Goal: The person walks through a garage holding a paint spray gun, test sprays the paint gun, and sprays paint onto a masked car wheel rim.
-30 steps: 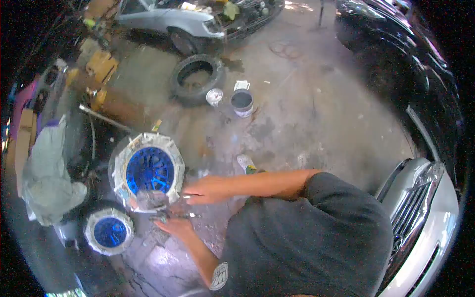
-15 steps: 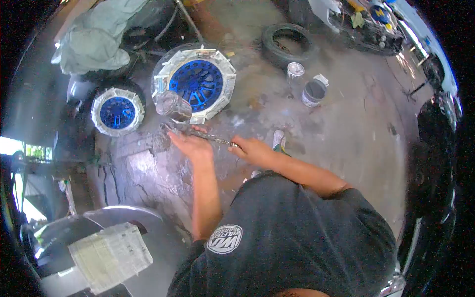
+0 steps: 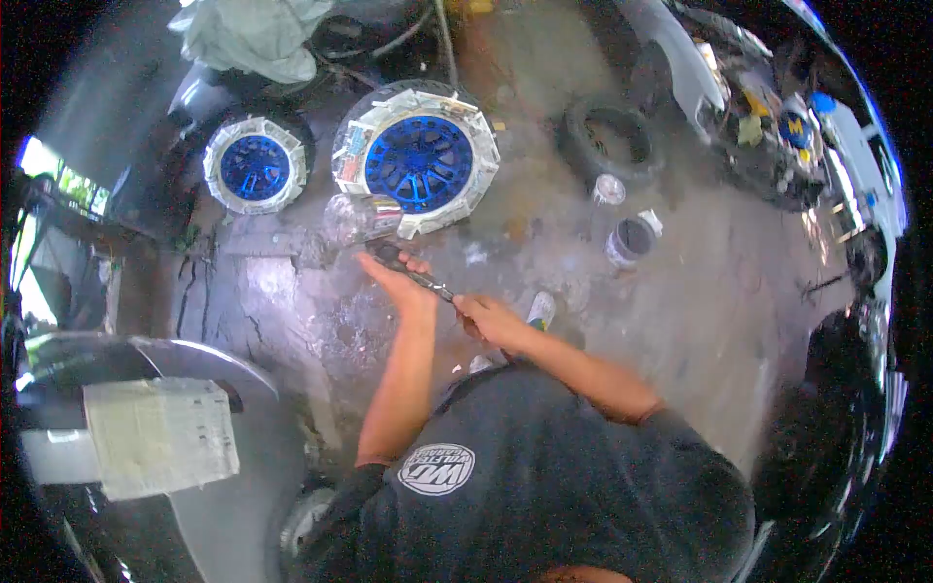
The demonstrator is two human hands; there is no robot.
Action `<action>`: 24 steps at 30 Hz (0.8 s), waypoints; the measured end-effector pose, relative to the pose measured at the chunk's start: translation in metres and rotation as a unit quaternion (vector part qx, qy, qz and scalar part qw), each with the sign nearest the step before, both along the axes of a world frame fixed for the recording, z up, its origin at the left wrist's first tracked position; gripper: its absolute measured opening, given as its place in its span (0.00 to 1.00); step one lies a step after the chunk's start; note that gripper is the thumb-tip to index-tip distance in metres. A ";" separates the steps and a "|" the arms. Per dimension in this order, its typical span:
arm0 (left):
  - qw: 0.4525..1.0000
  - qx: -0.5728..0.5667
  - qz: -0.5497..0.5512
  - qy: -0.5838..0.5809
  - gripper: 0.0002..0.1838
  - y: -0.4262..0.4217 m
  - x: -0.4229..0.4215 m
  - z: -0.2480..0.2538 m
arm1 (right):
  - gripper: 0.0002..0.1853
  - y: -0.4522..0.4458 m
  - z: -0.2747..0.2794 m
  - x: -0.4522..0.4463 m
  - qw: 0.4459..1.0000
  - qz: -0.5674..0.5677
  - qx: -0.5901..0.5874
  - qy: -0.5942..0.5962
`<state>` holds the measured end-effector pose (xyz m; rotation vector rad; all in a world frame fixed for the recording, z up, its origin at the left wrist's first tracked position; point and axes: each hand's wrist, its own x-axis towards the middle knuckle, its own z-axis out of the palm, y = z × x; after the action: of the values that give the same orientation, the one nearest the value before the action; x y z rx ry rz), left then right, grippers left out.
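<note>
My left hand (image 3: pixel 406 282) is wrapped round the dark handle of a spray gun (image 3: pixel 387 255), whose clear, stained cup (image 3: pixel 362 220) lies tilted at the upper left. My right hand (image 3: pixel 489 319) has its fingers closed on the metal lower end of the gun, where a fitting shows. Just beyond the cup stands a large wheel with a blue rim (image 3: pixel 418 163), its tyre covered with paper. To its left is a smaller-looking blue wheel (image 3: pixel 255 166), masked the same way.
A loose tyre (image 3: pixel 612 141), a white-lidded can (image 3: pixel 609 189) and a bucket (image 3: pixel 630 243) are at the right. A car panel with taped paper (image 3: pixel 163 437) fills the lower left. An open-fronted car (image 3: pixel 768 136) is at the upper right, a draped cloth (image 3: pixel 255 34) at the upper left.
The view has swung, so the wheels now sit higher. My right hand has come from beside the large wheel to the gun's lower end, and both hands hold it near my body.
</note>
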<state>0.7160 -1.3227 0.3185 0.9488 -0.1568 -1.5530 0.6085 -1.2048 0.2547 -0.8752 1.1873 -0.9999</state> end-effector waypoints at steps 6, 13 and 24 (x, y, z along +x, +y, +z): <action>0.991 -0.016 -0.122 0.057 0.35 -0.001 -0.016 -0.006 | 0.26 0.015 0.029 -0.011 0.922 0.012 0.197 -0.334; 0.994 0.011 -0.110 0.023 0.36 0.007 -0.041 -0.032 | 0.23 0.028 0.015 -0.017 0.995 -0.055 0.079 -0.032; 0.904 -0.073 -0.356 -0.226 0.42 0.085 -0.059 -0.101 | 0.29 0.042 -0.043 -0.077 0.898 -0.068 -0.130 0.415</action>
<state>0.6568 -1.2372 0.2172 1.1917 -1.0357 -1.9066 0.5318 -1.1628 0.2121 -1.5369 1.8734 -0.9273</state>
